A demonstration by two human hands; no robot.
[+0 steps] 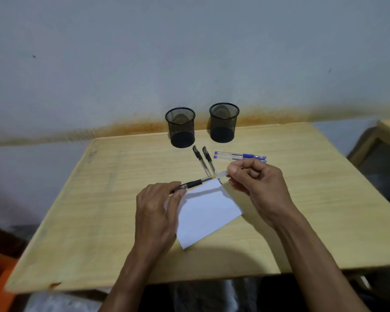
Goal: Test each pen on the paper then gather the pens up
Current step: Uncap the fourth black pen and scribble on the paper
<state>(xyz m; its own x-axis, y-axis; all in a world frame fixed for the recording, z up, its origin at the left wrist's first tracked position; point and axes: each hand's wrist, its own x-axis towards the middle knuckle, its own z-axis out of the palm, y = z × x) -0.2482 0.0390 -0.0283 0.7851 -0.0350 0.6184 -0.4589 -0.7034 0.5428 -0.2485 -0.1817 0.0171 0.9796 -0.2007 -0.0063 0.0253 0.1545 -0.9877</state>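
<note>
A clear pen with a black grip (203,180) is held level above the far edge of the white paper (208,212). My left hand (158,210) pinches its tip end and my right hand (257,183) pinches its back end. Two black pens (204,159) lie side by side on the table beyond the paper. Two blue pens (240,156) lie to their right, partly hidden by my right hand.
Two black mesh pen cups stand at the back of the wooden table (99,199), the left cup (180,127) and the right cup (223,122). A wall rises right behind them. Another piece of wooden furniture (387,131) stands at the far right.
</note>
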